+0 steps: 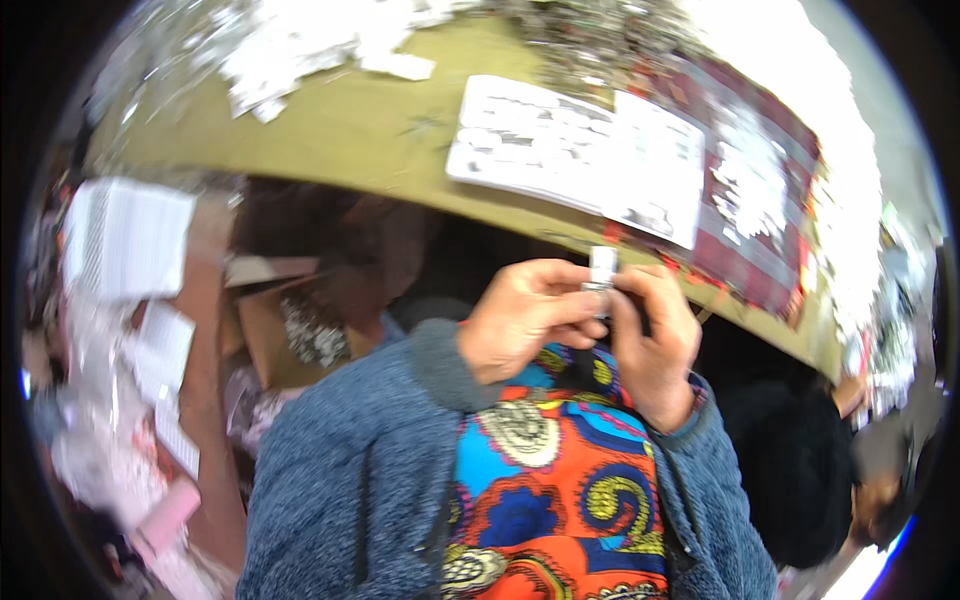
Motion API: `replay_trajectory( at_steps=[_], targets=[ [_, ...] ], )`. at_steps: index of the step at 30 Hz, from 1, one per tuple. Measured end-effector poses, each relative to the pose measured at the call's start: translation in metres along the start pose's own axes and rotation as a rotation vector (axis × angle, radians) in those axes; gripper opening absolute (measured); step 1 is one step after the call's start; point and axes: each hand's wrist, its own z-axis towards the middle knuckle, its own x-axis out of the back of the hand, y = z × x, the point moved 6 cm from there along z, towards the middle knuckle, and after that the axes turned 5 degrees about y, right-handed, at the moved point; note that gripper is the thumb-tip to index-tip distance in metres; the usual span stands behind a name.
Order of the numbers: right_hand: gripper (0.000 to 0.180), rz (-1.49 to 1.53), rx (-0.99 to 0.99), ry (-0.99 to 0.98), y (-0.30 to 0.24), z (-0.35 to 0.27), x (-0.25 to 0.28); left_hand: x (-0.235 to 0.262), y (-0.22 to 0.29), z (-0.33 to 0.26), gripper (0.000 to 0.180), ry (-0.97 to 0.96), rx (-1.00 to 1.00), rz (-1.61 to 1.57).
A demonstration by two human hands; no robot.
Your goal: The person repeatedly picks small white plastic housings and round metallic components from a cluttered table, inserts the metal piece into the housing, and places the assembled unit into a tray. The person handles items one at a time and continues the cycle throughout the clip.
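Observation:
Both my hands are raised together close to my chest, below the edge of the olive-green table. My left hand and my right hand pinch one small white and silver piece between their fingertips. The piece sticks up a little above my fingers. My forearms are in blue fleece sleeves, over a bright orange, blue and yellow patterned cloth. The picture is blurred, so the piece's exact shape is unclear.
A white printed sheet lies on the table above my hands. Heaps of small white and silvery bits cover the table's far side and right end. Cardboard boxes and white paper stacks stand at my left.

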Motion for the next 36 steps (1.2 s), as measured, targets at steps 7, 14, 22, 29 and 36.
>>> replay_trajectory(
  at_steps=[7, 14, 22, 29, 36],
  targets=[
    [0.011, 0.008, -0.086, -0.266, 0.001, 0.004, -0.016, 0.006, -0.01, -0.008, 0.024, 0.049, -0.007, -0.202],
    [0.02, -0.13, 0.259, -0.259, -0.039, 0.014, -0.033, 0.023, 0.016, -0.026, 0.023, 0.085, -0.209, -0.317],
    [0.025, -0.1, 0.361, -0.31, -0.063, 0.006, -0.065, 0.046, 0.025, -0.041, 0.021, 0.169, -0.325, -0.346],
    [0.028, -0.176, 0.32, -0.233, -0.053, 0.001, -0.06, 0.043, 0.034, -0.044, 0.022, 0.072, -0.351, -0.374],
    [0.034, 0.508, -0.269, -0.165, -0.013, 0.009, -0.032, 0.027, 0.046, -0.061, 0.015, -0.147, -0.452, -0.239]
  ],
)
